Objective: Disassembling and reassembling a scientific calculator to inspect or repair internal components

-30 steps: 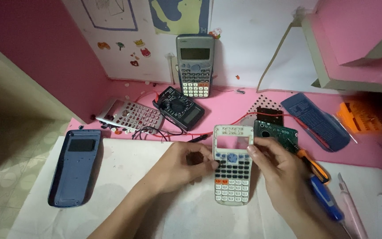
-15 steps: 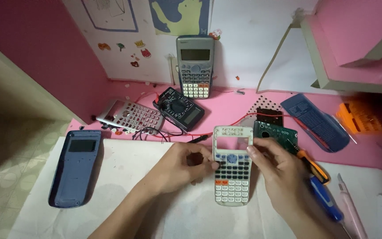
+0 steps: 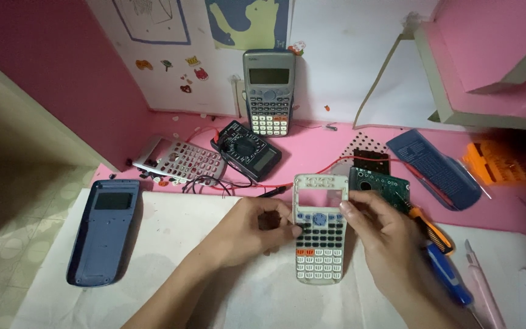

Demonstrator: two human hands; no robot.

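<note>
A calculator front panel (image 3: pixel 319 237), white with grey and orange keys and an empty display window, lies flat on a white sheet (image 3: pixel 171 268). My left hand (image 3: pixel 252 230) pinches its left edge at the blue round key pad. My right hand (image 3: pixel 385 237) grips its right edge with the thumb near the top corner. A green circuit board (image 3: pixel 380 183) lies just behind my right hand.
A blue calculator back cover (image 3: pixel 105 228) lies at the left. A whole calculator (image 3: pixel 269 91) leans on the wall, a black multimeter (image 3: pixel 248 148) and a grey keypad panel (image 3: pixel 181 161) before it. A blue cover (image 3: pixel 433 166), orange screwdriver (image 3: pixel 430 230), blue tool (image 3: pixel 448 281) sit right.
</note>
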